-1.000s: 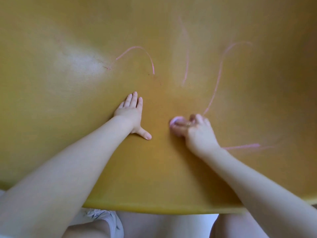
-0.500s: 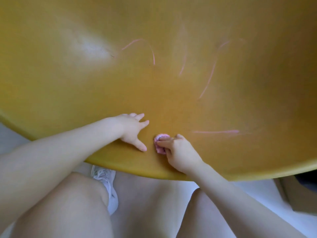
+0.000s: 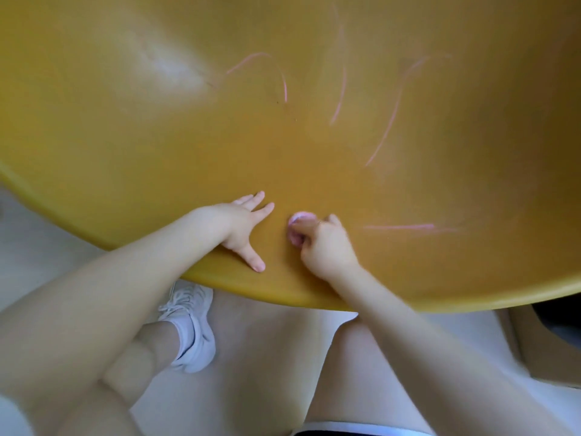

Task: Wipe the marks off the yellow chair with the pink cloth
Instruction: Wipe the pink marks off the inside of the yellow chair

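Note:
The yellow chair fills the upper part of the head view, its rounded front edge curving across the middle. Pink marks lie on it: an arc, a short stroke, a long curved line and a horizontal streak. My right hand grips a small bunched pink cloth against the seat, just left of the streak. My left hand rests flat on the seat with fingers spread, close to the cloth's left.
Below the chair's edge I see my bare legs, a white sneaker on a pale floor, and a dark and tan object at the right.
Both hands have slid down toward the seat's front edge, and the view has pulled back so the floor and my legs show. My right hand still holds the cloth.

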Tool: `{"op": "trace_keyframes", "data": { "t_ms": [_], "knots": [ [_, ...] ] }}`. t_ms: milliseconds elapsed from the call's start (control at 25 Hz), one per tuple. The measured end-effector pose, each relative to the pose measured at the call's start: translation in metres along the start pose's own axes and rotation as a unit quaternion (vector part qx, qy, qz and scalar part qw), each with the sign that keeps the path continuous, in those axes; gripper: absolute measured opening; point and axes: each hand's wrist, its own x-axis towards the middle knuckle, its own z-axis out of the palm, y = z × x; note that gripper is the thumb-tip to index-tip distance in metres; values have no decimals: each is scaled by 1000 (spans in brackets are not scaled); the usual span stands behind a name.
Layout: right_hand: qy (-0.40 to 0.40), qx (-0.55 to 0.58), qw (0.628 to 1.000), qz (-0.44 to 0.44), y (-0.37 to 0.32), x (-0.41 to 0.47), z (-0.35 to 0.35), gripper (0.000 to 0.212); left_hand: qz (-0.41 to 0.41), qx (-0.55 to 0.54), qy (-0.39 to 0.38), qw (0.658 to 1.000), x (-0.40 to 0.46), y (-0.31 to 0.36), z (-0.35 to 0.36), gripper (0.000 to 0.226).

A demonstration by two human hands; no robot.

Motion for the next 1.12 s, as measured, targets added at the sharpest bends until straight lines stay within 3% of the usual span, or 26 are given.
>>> {"op": "trace_keyframes", "data": {
  "t_ms": [120,200,320,400,480,560,680,760,960,1120],
  "knots": [
    [-43,28,995,-87,-33,-29,16,36,-1,-5,18,1000,-4,-2,0,127],
    [-43,-46,991,-117,-24,-16,4,33,-12,32,58,998,-9,-3,4,125],
    [-49,-152,987,-3,16,17,-29,28,-16,57,129,990,-20,-1,13,118],
    [-10,-162,984,69,26,23,-40,32,-12,-4,160,987,-30,-5,18,107],
    [23,-155,982,104,12,19,-31,34,-23,-80,151,985,-43,-16,19,104],
    [-1,-70,987,143,-24,12,-11,31,-50,-84,141,985,-56,-29,22,114],
    [-40,-11,999,7,-89,-7,30,29,-100,-17,107,989,-74,-43,36,122],
    [-37,4,999,-30,-107,-13,42,28,-136,20,116,984,-87,-45,48,116],
    [-51,-29,997,-58,-55,-9,25,31,-132,-26,127,983,-87,-48,55,103],
    [-23,-90,994,61,-14,-18,-11,33,-108,-48,128,985,-87,-51,50,99]
  ]
}}
